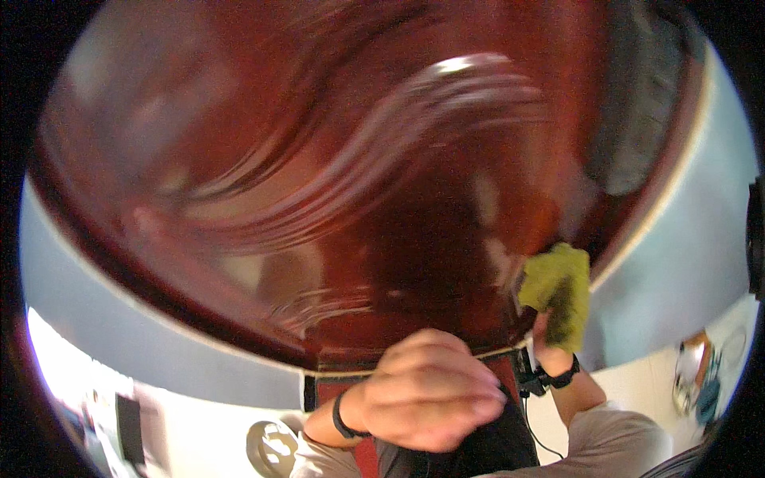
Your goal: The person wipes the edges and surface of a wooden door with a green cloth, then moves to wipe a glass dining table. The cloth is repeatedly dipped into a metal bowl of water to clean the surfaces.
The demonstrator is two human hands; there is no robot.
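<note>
In front of me spreads a glossy red-brown surface (430, 239), with curved, shiny streaks (358, 161) across its middle. Blur hides whether the streaks are wet smears or relief. At its near right edge my right hand (551, 352) holds a yellow-green cloth (562, 287) with dark stains, its thumb showing on the left side. The cloth covers most of the fingers. My left hand (433, 391) hovers near the close edge, blurred, its back up and fingers curled. Its palm is hidden, so I cannot tell if it holds anything.
A pale blue-grey band (651, 287) borders the surface. A black device (529, 373) with a cable (535, 433) sits by my right wrist. Lower left is a round metal basin (269, 451) on the pale floor (197, 430); mixed small items (696, 376) lie far right.
</note>
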